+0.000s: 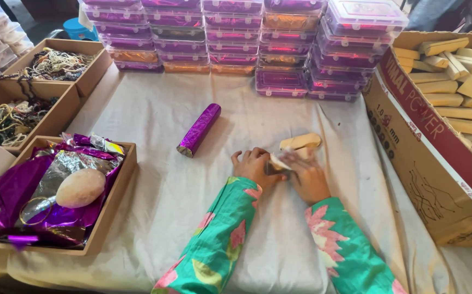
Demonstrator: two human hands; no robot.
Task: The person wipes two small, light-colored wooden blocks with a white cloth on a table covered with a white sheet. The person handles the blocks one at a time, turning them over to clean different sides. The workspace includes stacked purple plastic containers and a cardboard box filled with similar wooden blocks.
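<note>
Hands (282, 171) around small bar (278, 164)

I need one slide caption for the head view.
Left hand and right hand fold foil beside a tan block.

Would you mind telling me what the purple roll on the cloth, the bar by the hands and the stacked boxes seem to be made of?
Purple roll: looks like metallic foil wrap, shiny and crinkled at the ends. Bar: pale tan, matte and smooth, possibly wood or a pressed block; unclear. Stacked boxes: clear glossy plastic with clip lids, purple and orange foil showing through.
</note>
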